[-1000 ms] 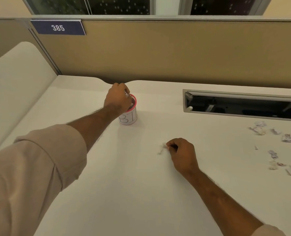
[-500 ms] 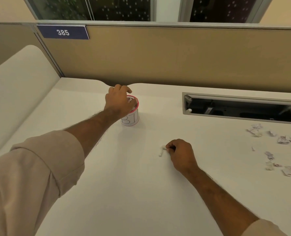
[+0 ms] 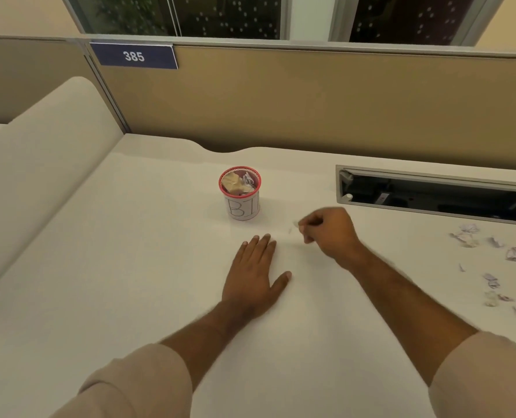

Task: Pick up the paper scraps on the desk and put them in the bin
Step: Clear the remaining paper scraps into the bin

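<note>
Left hand flat on worktop, fingers straight, slightly spread. Right hand raised near bin, fingers pinching scrap.

left grip flat, right grip seemingly pinching

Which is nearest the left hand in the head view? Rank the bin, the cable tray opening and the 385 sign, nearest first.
1. The bin: just beyond the left hand's fingertips, upright on the desk.
2. The cable tray opening: farther right, set into the desk.
3. The 385 sign: farthest, up on the partition, to the left.
</note>
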The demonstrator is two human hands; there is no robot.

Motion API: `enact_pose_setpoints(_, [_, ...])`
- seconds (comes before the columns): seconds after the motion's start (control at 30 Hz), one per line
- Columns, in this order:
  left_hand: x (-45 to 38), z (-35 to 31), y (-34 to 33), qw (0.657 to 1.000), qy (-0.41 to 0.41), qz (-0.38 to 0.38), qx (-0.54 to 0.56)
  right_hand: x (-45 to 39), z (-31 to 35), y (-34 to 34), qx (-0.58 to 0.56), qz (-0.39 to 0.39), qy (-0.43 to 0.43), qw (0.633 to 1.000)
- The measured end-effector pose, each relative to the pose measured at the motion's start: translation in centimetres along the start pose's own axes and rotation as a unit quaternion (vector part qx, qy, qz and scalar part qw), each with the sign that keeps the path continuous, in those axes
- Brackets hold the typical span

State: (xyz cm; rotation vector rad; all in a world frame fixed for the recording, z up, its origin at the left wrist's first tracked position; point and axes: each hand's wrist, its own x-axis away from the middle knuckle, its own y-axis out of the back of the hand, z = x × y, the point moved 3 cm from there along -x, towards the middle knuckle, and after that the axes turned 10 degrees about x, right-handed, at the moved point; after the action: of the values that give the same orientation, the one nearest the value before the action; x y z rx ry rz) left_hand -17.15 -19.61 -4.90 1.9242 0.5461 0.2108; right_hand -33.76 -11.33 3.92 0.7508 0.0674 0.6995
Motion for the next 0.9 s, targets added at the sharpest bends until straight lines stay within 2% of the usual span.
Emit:
enact_pose_setpoints(0.1, [-0.4,0.3,-0.6,0.999,0.005,0.037,-0.019,-1.6,4.1,0.6,-0.052,-0.019,0.034,0.998])
enact_pose_setpoints(0.23, [-0.5,0.4,-1.1,0.998,0.004,0.050,-0.025,-4.2,9.4,-0.1,-0.039,-0.024,0.097,0.994])
enact_pose_setpoints(0.4, [-0.6,0.5,-1.3,0.999,0.000,0.047,-0.013,-7.0,14.1,-2.6,0.101,-0.027,0.186,0.977])
enact_pose_setpoints(0.53, [-0.6,0.4,-1.3,0.999,0.005,0.041,0.009,-8.2,14.8,-4.5,0.219,0.011,0.205,0.954])
enact_pose_setpoints(0.63, [-0.6,0.5,-1.3,0.999,0.007,0.042,0.016,-8.4,15.2,-5.3,0.315,0.048,0.217,0.923])
enact_pose_setpoints(0.77, [-0.6,0.4,-1.2,0.999,0.010,0.044,0.021,-7.9,16.1,-6.5,0.337,0.038,0.254,0.906])
enact_pose_setpoints(0.9, [-0.5,0.4,-1.2,0.999,0.012,0.045,0.023,-8.3,15.2,-8.8,0.413,0.119,0.257,0.866])
